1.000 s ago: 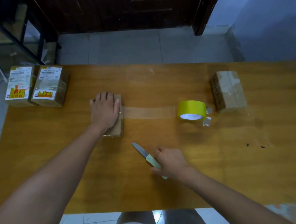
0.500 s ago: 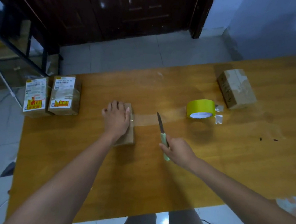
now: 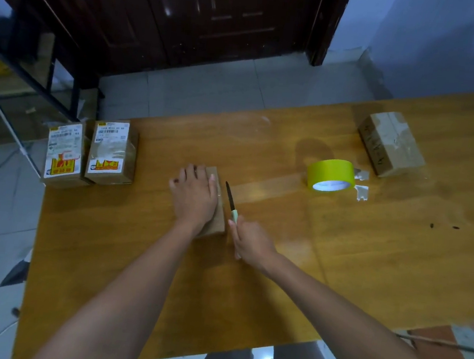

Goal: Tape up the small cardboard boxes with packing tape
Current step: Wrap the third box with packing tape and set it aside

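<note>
Two hands work close together near the middle of the counter (image 3: 367, 266), seen from my head camera. My left hand (image 3: 194, 196) lies flat on top of the small cardboard box (image 3: 216, 215), fingers straight and spread, pressing it down; only the box's right strip and near corner show past my palm. My right hand (image 3: 248, 240) sits just beside the box's right edge, its grip curled tight round the pale green handle of a knife (image 3: 231, 200). The dark, narrow blade points away from me and runs along the box's right side, at the spot where a strip of clear tape (image 3: 267, 188) leaves the box. I cannot tell whether the blade touches the tape.

That strip is glossy and flat on the wood, stretching right to the tape roll (image 3: 331, 174), a yellow-green ring with a white core, standing on its side. Small scraps of tape lie just right of it. Beyond it, well apart from my hands, rests another brown box (image 3: 391, 144), rectangular and wrapped in shiny tape. At the counter's left edge two labelled boxes (image 3: 90, 153) stand side by side, touching, with white and yellow stickers on top. The counter is smooth, warm orange wood with a light sheen.
</note>
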